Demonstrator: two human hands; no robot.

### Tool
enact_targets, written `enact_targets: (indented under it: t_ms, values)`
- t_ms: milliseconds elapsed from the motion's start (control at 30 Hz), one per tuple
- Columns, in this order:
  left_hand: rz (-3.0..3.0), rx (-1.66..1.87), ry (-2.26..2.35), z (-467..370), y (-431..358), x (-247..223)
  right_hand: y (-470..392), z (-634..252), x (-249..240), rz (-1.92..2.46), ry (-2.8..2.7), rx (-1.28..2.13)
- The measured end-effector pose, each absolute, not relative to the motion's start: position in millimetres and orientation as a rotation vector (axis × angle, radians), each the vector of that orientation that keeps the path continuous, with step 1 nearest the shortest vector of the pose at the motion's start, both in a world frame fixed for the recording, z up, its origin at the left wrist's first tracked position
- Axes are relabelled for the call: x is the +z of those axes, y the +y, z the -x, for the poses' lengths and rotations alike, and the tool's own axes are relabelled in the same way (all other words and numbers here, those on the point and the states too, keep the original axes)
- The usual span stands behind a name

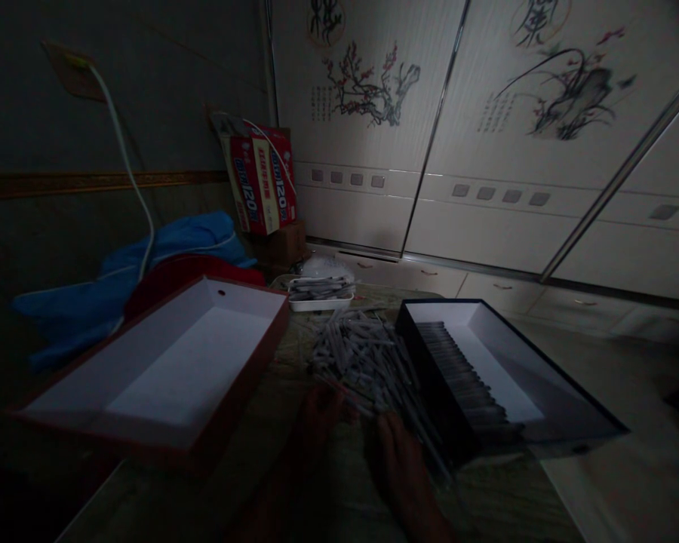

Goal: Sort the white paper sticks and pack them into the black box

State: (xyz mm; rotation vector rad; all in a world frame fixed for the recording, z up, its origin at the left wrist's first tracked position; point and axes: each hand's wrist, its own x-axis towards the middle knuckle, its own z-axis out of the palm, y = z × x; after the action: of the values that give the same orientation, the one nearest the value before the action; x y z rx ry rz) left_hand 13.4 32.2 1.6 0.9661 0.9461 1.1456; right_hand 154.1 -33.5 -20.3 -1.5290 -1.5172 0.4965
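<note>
A loose pile of slim, pale, pen-like sticks (362,351) lies between two open boxes. My left hand (318,418) is at the near edge of the pile, fingers closed around one pen (348,394) that slants toward my right hand. My right hand (399,452) has its fingers curled by that pen's other end; dimness hides what is between them. To the right, a dark box (554,369) contains a row of similar pens (467,377) laid side by side along its left wall. At the left, a red-sided box (238,377) shows a bare white inside.
Behind the pile stands a white tray (320,304) with more pens, beside a clear plastic bag (322,266). Blue cloth (175,234) and a red item (198,268) are at the left. A red carton (265,185) rests against the sliding cabinet doors (362,143).
</note>
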Motion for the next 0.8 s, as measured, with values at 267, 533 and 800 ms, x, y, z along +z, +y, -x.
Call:
enact_targets:
  t_ms: [267, 533, 800]
  values:
    - [-1.013, 1.166, 0.925, -12.3, 34.4, -4.8, -35.5, -153.0, -22.9, 1.468, -1.437, 0.588]
    - [-1.035, 1.173, 0.859, -11.1, 31.6, 2.6, -36.6, -154.7, -19.0, 1.529, -1.366, 0.586]
    - [-1.197, 1.103, 0.921, -9.8, 30.7, 4.6, -41.4, -146.1, 8.3, 1.451, -1.531, 0.612]
